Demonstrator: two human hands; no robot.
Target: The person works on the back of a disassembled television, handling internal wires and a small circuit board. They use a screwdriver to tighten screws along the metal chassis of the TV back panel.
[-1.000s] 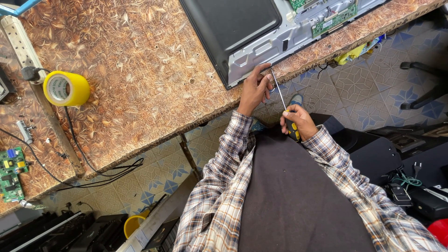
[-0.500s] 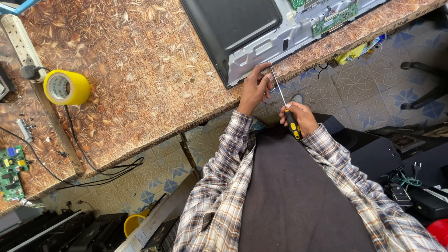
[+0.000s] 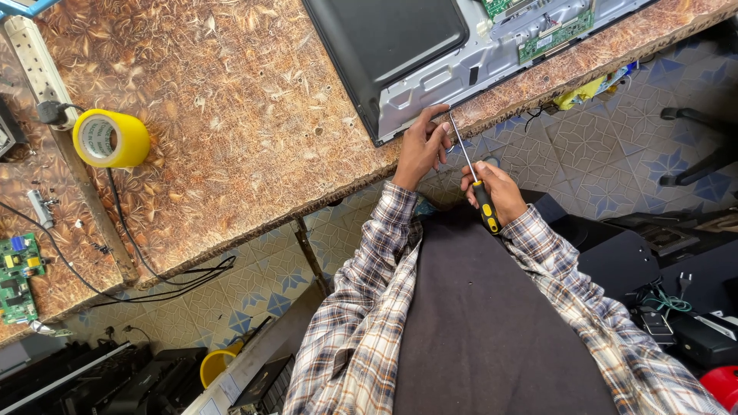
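Observation:
An opened flat screen (image 3: 430, 69) lies back-up on the brown patterned workbench (image 3: 231, 115), its grey metal chassis and a green circuit board (image 3: 557, 34) exposed. My right hand (image 3: 496, 188) grips the black and yellow handle of a long screwdriver (image 3: 469, 165). Its thin shaft runs up to the chassis's near edge. My left hand (image 3: 423, 146) rests at that edge, with its fingers pinching the shaft close to the tip.
A yellow tape roll (image 3: 111, 138) and a white power strip (image 3: 38, 65) sit at the bench's left, with a black cable (image 3: 131, 246) hanging over the edge. A loose green circuit board (image 3: 19, 280) lies far left. Below are a yellow bucket (image 3: 215, 365), black casings and a chair base (image 3: 696, 154).
Almost nothing differs. My right hand has shifted slightly on the screwdriver handle, while the left stays at the chassis edge.

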